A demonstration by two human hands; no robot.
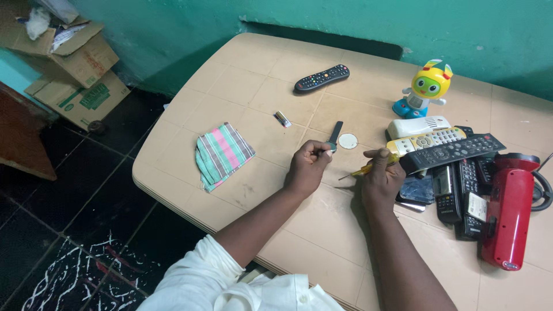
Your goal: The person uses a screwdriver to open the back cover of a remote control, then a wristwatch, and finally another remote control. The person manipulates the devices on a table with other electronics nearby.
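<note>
My left fingers (321,151) pinch the near end of a slim dark remote cover (334,136), which juts away from them toward the far side of the beige table (242,86). My right hand (381,173) closes around a yellow-handled screwdriver (374,166), its tip pointing left, just short of my left hand (308,166). A heap of remotes (455,173) lies right of it.
</note>
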